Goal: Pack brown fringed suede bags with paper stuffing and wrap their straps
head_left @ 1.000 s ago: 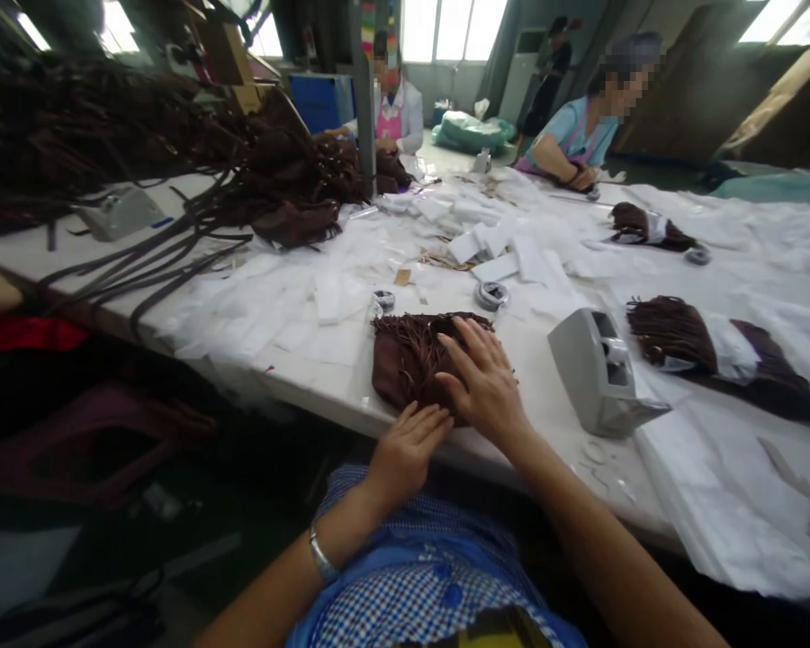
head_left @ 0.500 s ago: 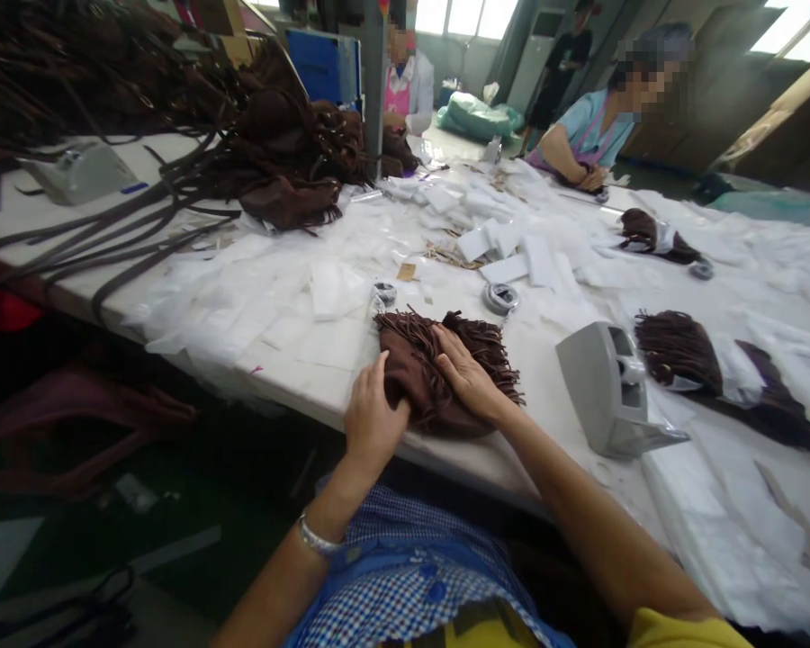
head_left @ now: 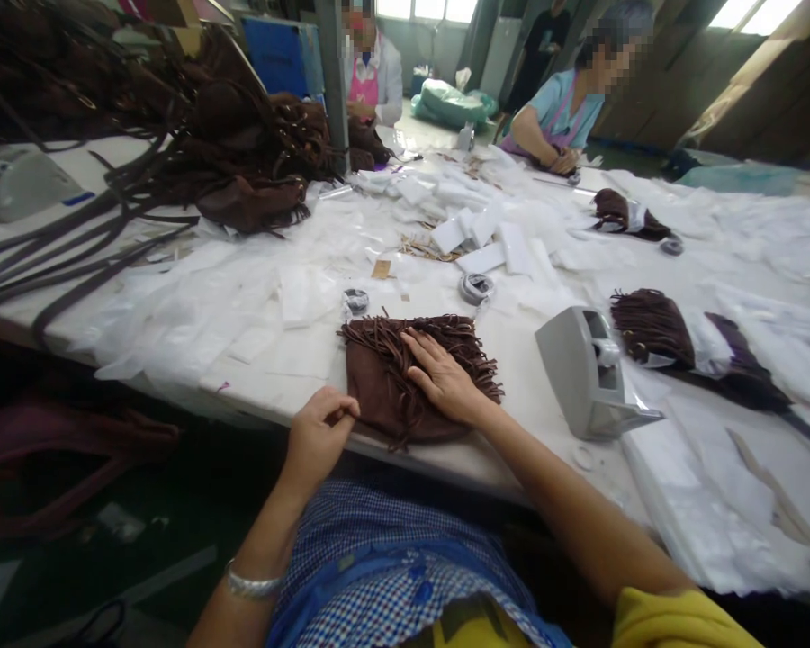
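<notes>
A dark brown fringed bag point(head_left: 384, 387) lies flat at the table's near edge, its fringe spread along the top and right side. My right hand point(head_left: 442, 373) rests palm down on it, fingers stretched over the fringe. At the bag's lower left edge, my left hand point(head_left: 320, 432) is closed in a pinch, thumb and forefinger meeting at the brown material. Just beyond the bag sit two wrapped coils, a smaller one point(head_left: 355, 301) at left and a larger one point(head_left: 476, 288) at right. A grey tape dispenser point(head_left: 573, 369) stands to the right of my right hand.
Wrapped fringed bags point(head_left: 652, 328) lie at right, near stacked clear plastic sleeves point(head_left: 688, 486). White padding pieces point(head_left: 482, 259) cover the middle. A brown bag heap with long straps point(head_left: 243, 202) fills the left. Two people work across the table; another stands behind.
My left hand has come off the top of the bag to its lower left edge and closed. The bag lies flatter. My right hand stays on it; the view has shifted slightly.
</notes>
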Available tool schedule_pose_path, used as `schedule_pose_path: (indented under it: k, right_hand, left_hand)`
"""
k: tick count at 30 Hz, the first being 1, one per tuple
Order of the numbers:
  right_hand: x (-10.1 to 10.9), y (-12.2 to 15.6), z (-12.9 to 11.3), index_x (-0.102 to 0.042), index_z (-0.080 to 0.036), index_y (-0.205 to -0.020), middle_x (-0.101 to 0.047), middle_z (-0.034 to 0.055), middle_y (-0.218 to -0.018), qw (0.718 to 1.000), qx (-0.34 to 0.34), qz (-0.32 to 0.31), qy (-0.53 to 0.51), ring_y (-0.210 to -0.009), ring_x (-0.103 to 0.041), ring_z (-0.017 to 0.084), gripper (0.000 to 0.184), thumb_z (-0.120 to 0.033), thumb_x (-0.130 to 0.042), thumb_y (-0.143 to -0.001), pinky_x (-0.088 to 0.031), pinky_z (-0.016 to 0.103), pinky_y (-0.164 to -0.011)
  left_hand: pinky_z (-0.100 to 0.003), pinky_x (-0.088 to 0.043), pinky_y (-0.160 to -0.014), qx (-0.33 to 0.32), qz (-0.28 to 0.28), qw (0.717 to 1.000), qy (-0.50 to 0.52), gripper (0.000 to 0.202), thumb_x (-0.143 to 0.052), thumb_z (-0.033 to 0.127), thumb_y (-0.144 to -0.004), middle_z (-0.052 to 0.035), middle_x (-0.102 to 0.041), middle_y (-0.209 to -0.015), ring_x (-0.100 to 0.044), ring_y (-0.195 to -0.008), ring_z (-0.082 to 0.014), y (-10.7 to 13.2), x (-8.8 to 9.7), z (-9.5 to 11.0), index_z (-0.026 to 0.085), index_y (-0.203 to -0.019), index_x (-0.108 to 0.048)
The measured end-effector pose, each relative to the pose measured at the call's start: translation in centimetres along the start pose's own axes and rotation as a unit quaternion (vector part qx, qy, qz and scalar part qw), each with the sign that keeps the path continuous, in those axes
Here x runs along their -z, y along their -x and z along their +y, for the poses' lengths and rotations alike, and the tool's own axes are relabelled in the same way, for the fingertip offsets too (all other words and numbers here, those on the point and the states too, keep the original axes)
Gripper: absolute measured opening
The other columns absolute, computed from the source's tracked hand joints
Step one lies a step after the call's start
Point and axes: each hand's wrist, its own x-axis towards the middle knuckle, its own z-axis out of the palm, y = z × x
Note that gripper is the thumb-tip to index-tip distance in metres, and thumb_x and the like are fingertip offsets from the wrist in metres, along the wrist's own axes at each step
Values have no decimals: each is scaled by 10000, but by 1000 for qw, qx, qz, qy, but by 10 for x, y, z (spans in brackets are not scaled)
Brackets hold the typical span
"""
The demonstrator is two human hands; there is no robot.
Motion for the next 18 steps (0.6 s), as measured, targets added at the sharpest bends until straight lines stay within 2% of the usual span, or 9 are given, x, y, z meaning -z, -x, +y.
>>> schedule_pose_path:
  k: [4, 5, 7, 10, 11, 13, 15, 16, 18]
  right_hand:
    - [-2, 1, -3, -241, -289, -1558, -231, 20, -1621, 1000, 2, 20, -3, -1502, -180, 213, 575, -461, -350, -1021, -188, 458, -1232]
    - [-3, 2, -5, -259, -277, -1555, -239, 30, -1619, 1000, -2, 24, 3, -1500, -185, 220, 576, -452, -369, -1017, -191, 458, -1231]
    - [-6, 2, -9, -295, -264, -1545, -249, 44, -1615, 999, -9, 32, 13, -1498, -191, 242, 584, -443, -421, -1003, -196, 466, -1227]
    - [-7, 3, -14, -328, -281, -1531, -256, 33, -1613, 998, -8, 59, -9, -1492, -211, 255, 583, -431, -467, -985, -196, 480, -1224]
    - [-6, 3, -13, -334, -281, -1528, -272, 28, -1607, 997, -6, 72, -34, -1485, -236, 243, 573, -426, -459, -987, -206, 468, -1224]
    - [-3, 3, -10, -342, -270, -1525, -352, 26, -1572, 987, -16, 111, -113, -1454, -317, 202, 541, -413, -399, -1007, -240, 423, -1219]
    - [3, 4, -3, -351, -259, -1520, -456, 27, -1509, 964, -48, 165, -204, -1408, -400, 171, 523, -424, -327, -1025, -277, 392, -1207]
    - [5, 5, 0, -363, -256, -1514, -497, 28, -1478, 949, -69, 191, -242, -1389, -429, 168, 523, -442, -304, -1029, -292, 390, -1200]
    - [9, 7, 6, -413, -250, -1487, -534, 29, -1446, 925, -96, 224, -293, -1373, -454, 176, 538, -496, -294, -1024, -308, 396, -1191]
  left_hand:
    - [-274, -450, -714, -10, -110, 976, -190, 198, -538, 125, -820, -5, -639, -915, -603, -895, -182, -5, 26, 15, 252, -784, -685]
    - [-287, -455, -714, -17, -118, 965, -234, 214, -527, 114, -816, -16, -643, -938, -602, -927, -201, -7, 32, 22, 250, -757, -682]
    - [-315, -474, -746, -44, -87, 954, -284, 249, -495, 80, -806, -36, -650, -971, -601, -958, -227, -11, 38, 41, 239, -725, -668]
    - [-332, -490, -892, -128, -23, 968, -214, 253, -466, 74, -845, -40, -663, -1065, -612, -1015, -210, -14, 21, 74, 234, -868, -660]
    - [-323, -484, -938, -163, -34, 971, -174, 245, -462, 90, -871, -40, -665, -1098, -612, -1043, -196, -14, 9, 84, 234, -936, -650]
    - [-326, -469, -996, -231, -109, 956, -147, 238, -461, 127, -901, -50, -661, -1158, -603, -1099, -189, -13, -18, 93, 233, -1022, -636]
    - [-403, -430, -1058, -259, -138, 935, -201, 229, -498, 157, -887, -71, -656, -1202, -584, -1150, -232, -11, -35, 88, 223, -1057, -637]
    - [-439, -421, -1063, -245, -128, 931, -240, 234, -517, 171, -875, -82, -650, -1222, -573, -1168, -257, -10, -36, 80, 217, -1070, -639]
    - [-461, -462, -997, -182, -87, 926, -319, 242, -531, 203, -868, -105, -642, -1224, -568, -1158, -297, -6, -22, 60, 205, -1083, -642]
